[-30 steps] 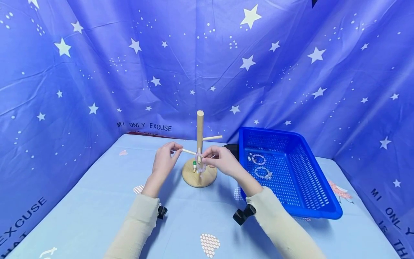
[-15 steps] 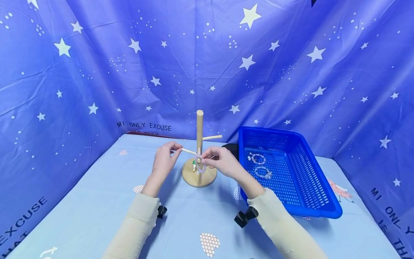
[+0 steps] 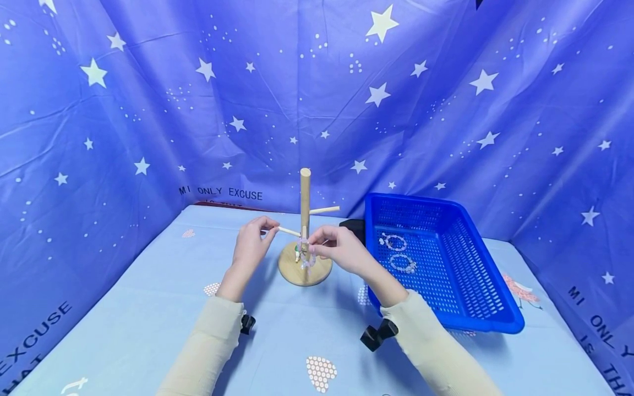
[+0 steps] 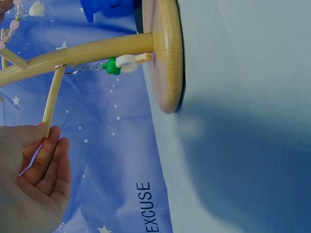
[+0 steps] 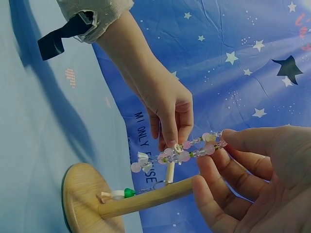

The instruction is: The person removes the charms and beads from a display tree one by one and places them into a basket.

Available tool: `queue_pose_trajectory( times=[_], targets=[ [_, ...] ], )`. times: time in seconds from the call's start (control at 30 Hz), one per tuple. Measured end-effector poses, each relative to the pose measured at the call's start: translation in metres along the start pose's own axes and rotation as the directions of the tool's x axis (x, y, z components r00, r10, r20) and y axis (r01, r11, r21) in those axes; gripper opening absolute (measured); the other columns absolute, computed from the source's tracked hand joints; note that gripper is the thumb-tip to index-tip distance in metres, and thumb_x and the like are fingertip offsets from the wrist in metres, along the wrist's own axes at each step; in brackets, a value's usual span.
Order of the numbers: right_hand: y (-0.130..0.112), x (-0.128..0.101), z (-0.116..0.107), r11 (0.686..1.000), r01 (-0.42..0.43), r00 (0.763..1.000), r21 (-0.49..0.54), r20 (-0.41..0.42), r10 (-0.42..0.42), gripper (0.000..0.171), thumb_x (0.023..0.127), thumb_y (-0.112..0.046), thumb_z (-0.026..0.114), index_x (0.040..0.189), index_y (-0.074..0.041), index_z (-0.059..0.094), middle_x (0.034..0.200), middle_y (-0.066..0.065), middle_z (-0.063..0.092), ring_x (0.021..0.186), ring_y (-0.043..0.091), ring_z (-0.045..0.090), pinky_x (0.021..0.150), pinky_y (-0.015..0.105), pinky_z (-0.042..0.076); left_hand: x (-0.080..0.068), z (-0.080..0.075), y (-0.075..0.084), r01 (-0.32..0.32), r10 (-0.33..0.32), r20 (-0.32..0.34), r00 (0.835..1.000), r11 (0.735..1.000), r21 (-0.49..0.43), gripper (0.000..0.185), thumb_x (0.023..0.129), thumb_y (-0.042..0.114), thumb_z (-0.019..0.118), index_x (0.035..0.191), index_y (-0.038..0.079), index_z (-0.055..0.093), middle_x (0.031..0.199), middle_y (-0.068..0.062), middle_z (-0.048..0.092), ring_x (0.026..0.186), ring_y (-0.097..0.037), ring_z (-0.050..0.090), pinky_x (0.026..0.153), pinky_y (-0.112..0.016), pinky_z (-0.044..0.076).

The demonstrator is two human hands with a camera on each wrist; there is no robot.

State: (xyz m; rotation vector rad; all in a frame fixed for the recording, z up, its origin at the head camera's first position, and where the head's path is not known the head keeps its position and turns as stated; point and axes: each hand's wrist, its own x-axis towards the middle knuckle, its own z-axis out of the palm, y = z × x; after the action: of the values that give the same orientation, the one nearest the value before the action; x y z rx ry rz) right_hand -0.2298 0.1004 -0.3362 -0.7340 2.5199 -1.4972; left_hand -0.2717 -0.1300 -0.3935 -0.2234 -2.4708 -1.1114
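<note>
A wooden stand (image 3: 305, 192) with a round base and side pegs stands mid-table. My left hand (image 3: 253, 242) pinches the tip of its left peg (image 4: 53, 94) between thumb and fingers. On that peg, close to the post, hangs a keychain (image 4: 111, 66) with a green and white charm. My right hand (image 3: 342, 247) pinches a beaded bracelet (image 5: 183, 156) of pink and clear beads with white flower-like charms. The bracelet dangles in front of the post; in the right wrist view it overlaps the left peg.
A blue plastic basket (image 3: 446, 324) stands to the right, with two beaded bracelets (image 3: 402, 264) lying in it. Another peg (image 3: 324, 210) juts right from the post, higher up. A star-patterned curtain (image 3: 297, 82) closes off the back and sides.
My right hand has shifted very slightly downward, and the bracelet now covers part of the keychain charm in the head view. My left hand stays on the peg tip.
</note>
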Motion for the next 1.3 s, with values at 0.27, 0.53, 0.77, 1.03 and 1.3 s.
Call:
queue_pose_trajectory(
  times=[0.27, 0.53, 0.77, 1.03, 1.3],
  targets=[
    [0.001, -0.005, -0.002, 1.0, 0.003, 1.0, 0.005, 0.01, -0.003, 0.013, 0.095, -0.015, 0.066, 0.101, -0.003, 0.07, 0.094, 0.012, 0.071, 0.086, 0.025, 0.066, 0.074, 0.027, 0.054, -0.001, 0.001, 0.0, -0.022, 0.022, -0.019, 1.0, 1.0, -0.005, 0.014, 0.092, 0.015, 0.071, 0.101, 0.005, 0.072, 0.101, -0.014, 0.076, 0.095, -0.031, 0.072, 0.09, -0.045, 0.057],
    [0.0, -0.011, -0.006, 1.0, 0.026, 1.0, -0.003, 0.01, -0.026, 0.015, 0.095, -0.013, 0.066, 0.103, 0.0, 0.07, 0.096, 0.013, 0.071, 0.084, 0.016, 0.064, 0.073, 0.025, 0.053, -0.001, 0.001, 0.0, -0.015, 0.015, -0.014, 1.0, 1.0, 0.009, 0.013, 0.093, 0.017, 0.07, 0.101, 0.006, 0.072, 0.102, -0.014, 0.076, 0.097, -0.032, 0.072, 0.091, -0.045, 0.056],
    [0.002, -0.019, -0.012, 0.999, 0.047, 0.999, 0.008, 0.004, -0.047, 0.017, 0.095, -0.013, 0.066, 0.104, 0.001, 0.069, 0.099, 0.015, 0.071, 0.086, 0.015, 0.063, 0.076, 0.026, 0.055, -0.001, 0.001, -0.001, -0.007, 0.007, -0.006, 1.0, 1.0, 0.007, 0.014, 0.093, 0.017, 0.07, 0.102, 0.007, 0.072, 0.103, -0.013, 0.075, 0.097, -0.031, 0.072, 0.09, -0.046, 0.056],
    [0.007, -0.028, -0.029, 1.0, -0.001, 0.999, 0.014, -0.035, 0.002, 0.016, 0.094, -0.012, 0.067, 0.104, 0.001, 0.069, 0.1, 0.017, 0.071, 0.085, 0.022, 0.067, 0.077, 0.032, 0.059, -0.001, 0.002, -0.002, 0.006, -0.006, -0.004, 1.0, 1.0, -0.007, 0.013, 0.093, 0.014, 0.069, 0.102, 0.006, 0.072, 0.102, -0.014, 0.075, 0.097, -0.031, 0.072, 0.088, -0.045, 0.057],
    [0.013, -0.04, -0.054, 0.998, -0.062, 0.994, 0.021, -0.085, 0.063, 0.02, 0.096, -0.014, 0.065, 0.11, 0.001, 0.067, 0.103, 0.016, 0.071, 0.085, 0.017, 0.066, 0.078, 0.028, 0.058, -0.001, 0.002, -0.001, 0.009, -0.009, -0.001, 1.0, 1.0, -0.012, 0.014, 0.092, 0.013, 0.069, 0.103, 0.005, 0.072, 0.103, -0.014, 0.075, 0.097, -0.031, 0.072, 0.088, -0.045, 0.057]
  ],
)
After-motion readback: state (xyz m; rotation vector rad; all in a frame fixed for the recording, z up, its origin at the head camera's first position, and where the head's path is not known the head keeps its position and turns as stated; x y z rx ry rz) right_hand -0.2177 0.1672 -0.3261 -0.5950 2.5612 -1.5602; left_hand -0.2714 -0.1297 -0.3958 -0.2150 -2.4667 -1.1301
